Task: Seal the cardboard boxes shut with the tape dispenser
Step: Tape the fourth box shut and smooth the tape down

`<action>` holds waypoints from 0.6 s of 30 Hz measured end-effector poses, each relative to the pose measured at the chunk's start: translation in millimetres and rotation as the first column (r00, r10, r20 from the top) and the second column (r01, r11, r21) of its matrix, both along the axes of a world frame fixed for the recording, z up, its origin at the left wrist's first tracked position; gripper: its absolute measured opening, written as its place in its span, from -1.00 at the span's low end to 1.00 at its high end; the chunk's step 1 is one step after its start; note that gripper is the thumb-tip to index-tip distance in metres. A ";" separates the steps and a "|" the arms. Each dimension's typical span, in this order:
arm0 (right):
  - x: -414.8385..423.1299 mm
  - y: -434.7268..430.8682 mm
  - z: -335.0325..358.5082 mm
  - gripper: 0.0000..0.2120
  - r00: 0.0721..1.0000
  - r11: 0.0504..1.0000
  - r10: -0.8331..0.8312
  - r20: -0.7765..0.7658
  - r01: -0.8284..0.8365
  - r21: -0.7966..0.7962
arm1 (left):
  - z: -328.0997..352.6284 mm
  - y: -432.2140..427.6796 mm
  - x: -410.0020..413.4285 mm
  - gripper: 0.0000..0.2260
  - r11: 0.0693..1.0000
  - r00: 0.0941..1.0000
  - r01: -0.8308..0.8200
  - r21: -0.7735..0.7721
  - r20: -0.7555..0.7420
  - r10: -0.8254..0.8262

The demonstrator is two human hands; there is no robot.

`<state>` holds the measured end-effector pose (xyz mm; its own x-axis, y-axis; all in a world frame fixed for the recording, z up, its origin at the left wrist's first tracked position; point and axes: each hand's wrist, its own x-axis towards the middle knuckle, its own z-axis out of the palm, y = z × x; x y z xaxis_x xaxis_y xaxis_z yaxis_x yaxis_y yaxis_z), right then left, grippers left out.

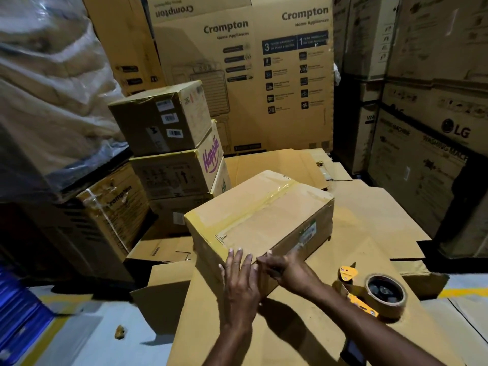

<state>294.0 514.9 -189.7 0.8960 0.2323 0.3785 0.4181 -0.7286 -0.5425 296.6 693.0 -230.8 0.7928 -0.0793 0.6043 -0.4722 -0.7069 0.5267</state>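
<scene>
While hands [241, 280] [286, 272] touch the box [258, 215], the tape dispenser [377, 299] lies right.

Only bare arms and hands of the person are in view. The left hand [241, 281] and the right hand [287, 273] are uncovered, with long, slender fingers. Short, trimmed fingernails [239, 250] show at the left fingertips. Tendons ridge the back of the left hand. The left forearm [232, 336] and the lean right forearm [369, 320] are bare to the frame's lower edge. A dark bluish patch [353, 351] under the right forearm may be clothing; it is too dim to tell.
</scene>
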 end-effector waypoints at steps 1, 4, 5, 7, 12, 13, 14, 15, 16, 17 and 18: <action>0.4 2.5 0.1 -0.64 0.999 1.000 -0.014 0.033 0.015 -0.023 | -3.5 8.6 5.8 -0.62 0.997 0.999 0.005 0.077 0.053 -0.009; 4.3 -1.7 5.2 -0.76 0.966 0.985 -0.169 0.197 0.175 -0.012 | -9.0 27.3 16.8 -0.67 0.980 0.988 0.014 0.197 0.150 -0.044; 7.0 -5.0 10.6 -0.79 0.949 0.973 -0.228 0.218 0.233 0.006 | -9.6 32.4 18.8 -0.68 0.979 0.985 0.015 0.202 0.164 -0.049; 22.4 -15.5 21.2 -0.78 0.921 0.946 -0.320 0.221 0.322 0.027 | -10.1 46.1 23.3 -0.65 0.981 0.982 0.030 0.190 0.178 -0.065; 78.8 -61.8 46.8 -0.45 0.824 0.822 -0.557 -0.101 0.529 -0.212 | -13.6 103.0 51.9 -0.68 0.989 0.972 0.060 0.134 0.216 -0.088; 88.4 -72.0 46.6 -0.41 0.797 0.801 -0.587 -0.138 0.548 -0.243 | -13.6 115.2 58.8 -0.68 0.991 0.971 0.056 0.121 0.223 -0.082; 97.3 -80.6 45.8 -0.37 0.769 0.784 -0.612 -0.182 0.559 -0.271 | -12.8 127.1 65.7 -0.67 0.992 0.973 0.053 0.115 0.219 -0.078; 105.2 -89.3 43.5 -0.34 0.743 0.774 -0.628 -0.234 0.565 -0.286 | -11.6 136.5 70.6 -0.67 0.991 0.975 0.055 0.119 0.208 -0.079; 111.6 -94.4 42.5 -0.30 0.722 0.775 -0.631 -0.285 0.568 -0.278 | -10.2 143.7 74.3 -0.65 0.990 0.977 0.061 0.130 0.197 -0.087; 115.8 -98.2 41.1 -0.28 0.710 0.781 -0.624 -0.328 0.576 -0.240 | -9.0 147.4 76.5 -0.65 0.988 0.977 0.063 0.142 0.192 -0.090; 117.2 -99.8 40.8 -0.27 0.704 0.783 -0.617 -0.351 0.595 -0.184 | -8.4 148.0 77.6 -0.66 0.988 0.978 0.052 0.145 0.193 -0.080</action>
